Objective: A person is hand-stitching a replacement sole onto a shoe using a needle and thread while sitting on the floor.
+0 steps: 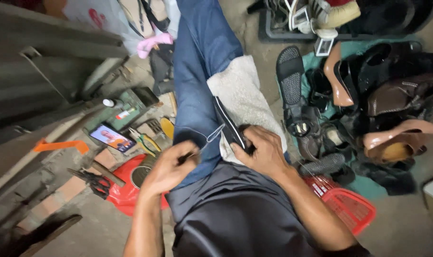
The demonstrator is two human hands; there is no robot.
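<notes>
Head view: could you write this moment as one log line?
left hand: pinches needle tool, pulling thread | right hand: grips black shoe on fleece cloth over knee | nearby: phone, pliers

The light is soft and a bit dim, like daylight coming in from the top of the picture. Shadows are faint and there is no strong glare. The phone screen (112,137) glows bright. The pile of shoes (369,95) on the right looks dark. The edges bend and stretch like a fish-eye. The left hand (169,166) looks a little blurry, and the corners are smeared.
</notes>
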